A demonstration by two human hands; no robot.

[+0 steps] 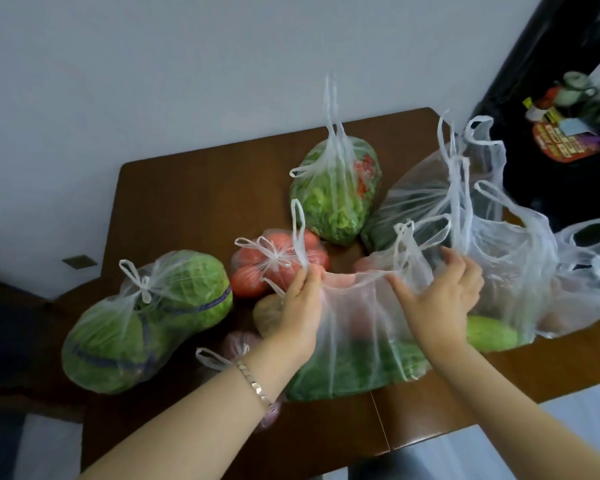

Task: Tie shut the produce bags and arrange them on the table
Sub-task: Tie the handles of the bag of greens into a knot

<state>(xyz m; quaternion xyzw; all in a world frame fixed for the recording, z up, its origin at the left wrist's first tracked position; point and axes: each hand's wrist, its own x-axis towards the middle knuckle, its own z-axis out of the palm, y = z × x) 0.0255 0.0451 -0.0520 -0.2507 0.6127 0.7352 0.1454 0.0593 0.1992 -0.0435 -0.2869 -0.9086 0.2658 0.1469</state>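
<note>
Open bag (354, 327): stood at the near middle of the table, with leafy greens seen through the plastic. Its handles are untied and its mouth is stretched wide between both hands.
Left hand (303, 299): reached forward from the lower left, its back turned up. The bag's left handle is pinched between the thumb and curled fingers.
Right hand (440, 296): reached in from the lower right. The fingers are curled round the bag's right handle and rim.
Bracelet (257, 386): worn on the left wrist.
Cabbage bag (146, 320): laid by the table's left edge, knotted.
Tomato bag (278, 265): knotted in a bow, just behind the left hand.
Greens bag (336, 192): set further back, its handles drawn together and standing up.
Untied bags (499, 244): bunched at the right, their mouths loose.
Table (194, 202): brown wood, set against a white wall (153, 64).
</note>
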